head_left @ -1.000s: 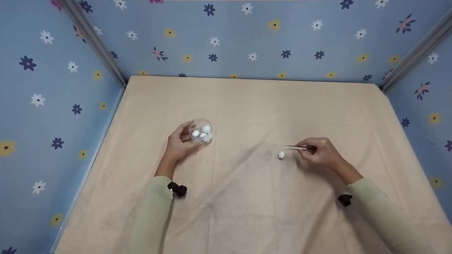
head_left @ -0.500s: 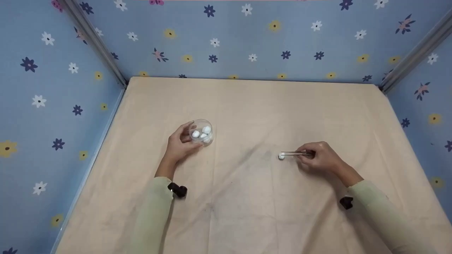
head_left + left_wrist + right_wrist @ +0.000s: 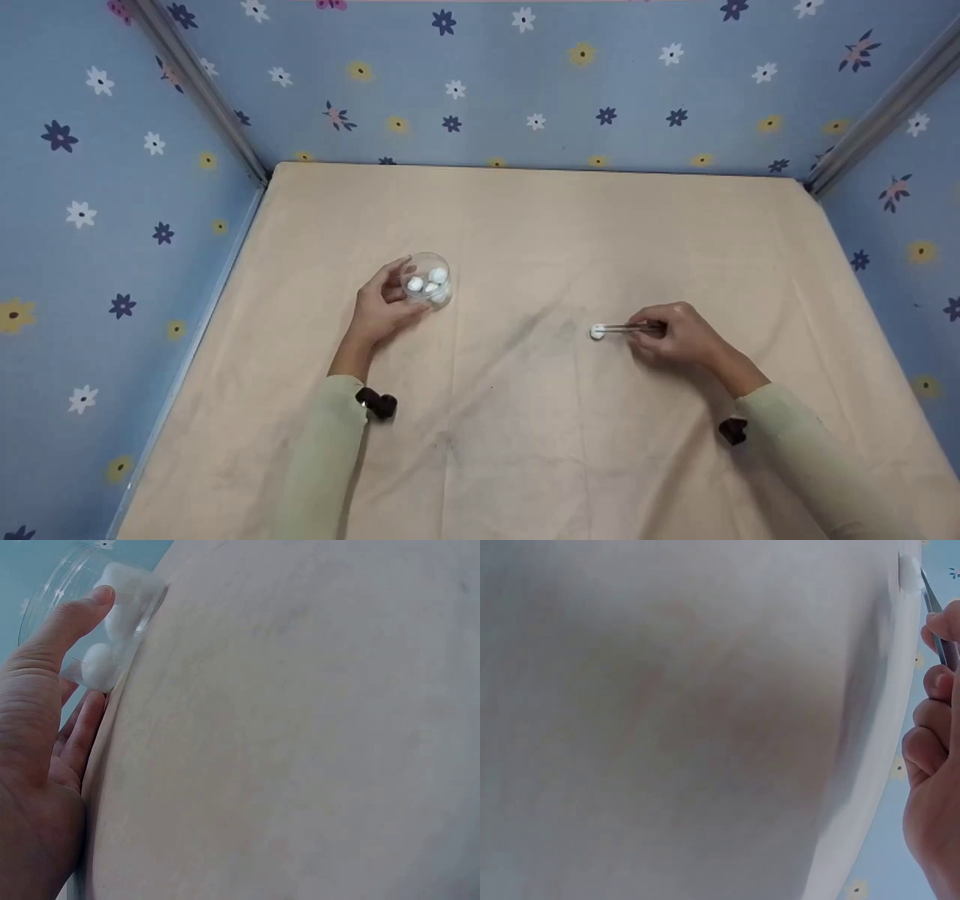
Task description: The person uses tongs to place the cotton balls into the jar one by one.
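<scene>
My left hand grips a clear round plastic jar from its left side, thumb in front. Several white cotton balls lie inside the jar, which stands on the cloth. In the left wrist view the thumb presses the wall of the jar. My right hand pinches metal tweezers, whose tips point left. Those tips touch a single cotton ball on the cloth; whether they squeeze it is too small to tell. At the right wrist view's edge, the tweezers meet the cotton ball.
A beige cloth with creases covers the table. Blue flowered panels stand behind it and at both sides, with grey posts in the corners. A small black camera sits on the left wrist and another black camera on the right.
The right hand has lowered the tweezers towards me onto the lone cotton ball, and their tips have come closer together. The left hand and jar stay in place.
</scene>
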A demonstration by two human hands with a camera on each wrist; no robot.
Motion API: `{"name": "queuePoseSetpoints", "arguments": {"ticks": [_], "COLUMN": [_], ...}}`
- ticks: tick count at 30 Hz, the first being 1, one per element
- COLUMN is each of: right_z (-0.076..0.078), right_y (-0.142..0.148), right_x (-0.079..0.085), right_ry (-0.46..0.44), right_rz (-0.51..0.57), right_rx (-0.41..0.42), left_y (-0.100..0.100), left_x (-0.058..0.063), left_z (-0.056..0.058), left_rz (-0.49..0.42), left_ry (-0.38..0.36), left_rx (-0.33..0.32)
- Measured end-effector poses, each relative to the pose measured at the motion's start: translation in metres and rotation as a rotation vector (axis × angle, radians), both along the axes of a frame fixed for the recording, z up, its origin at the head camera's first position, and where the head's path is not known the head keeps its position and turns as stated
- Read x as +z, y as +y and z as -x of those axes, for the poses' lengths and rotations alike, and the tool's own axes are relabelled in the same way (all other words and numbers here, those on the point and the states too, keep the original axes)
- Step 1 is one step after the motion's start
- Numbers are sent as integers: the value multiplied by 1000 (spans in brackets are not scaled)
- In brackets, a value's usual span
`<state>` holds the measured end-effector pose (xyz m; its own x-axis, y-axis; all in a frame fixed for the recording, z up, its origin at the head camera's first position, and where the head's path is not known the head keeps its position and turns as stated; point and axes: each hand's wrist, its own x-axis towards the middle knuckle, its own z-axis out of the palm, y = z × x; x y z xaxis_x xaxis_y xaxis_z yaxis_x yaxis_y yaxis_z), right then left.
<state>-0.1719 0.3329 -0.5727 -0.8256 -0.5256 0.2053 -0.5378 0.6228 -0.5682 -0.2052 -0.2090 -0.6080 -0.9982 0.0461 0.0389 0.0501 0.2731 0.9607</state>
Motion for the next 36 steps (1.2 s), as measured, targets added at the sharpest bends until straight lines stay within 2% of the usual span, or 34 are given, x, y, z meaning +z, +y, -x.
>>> {"name": "queuePoseSetpoints", "arguments": {"ticks": [19,28,36], "right_z": [-2,1,10], "right_y": [2,2,3], "right_x": [0,2,8], "right_ry": [-23,36,108], "right_rz": [-13,24,101], "right_rx": [-34,-26,-6], "left_y": [-1,0,0], "left_x": [0,1,1], "left_z": [0,0,0], "left_rz": [-5,-1,3], "left_ry": [-14,-1,-2], "left_rx": [-16,-14,-13]}}
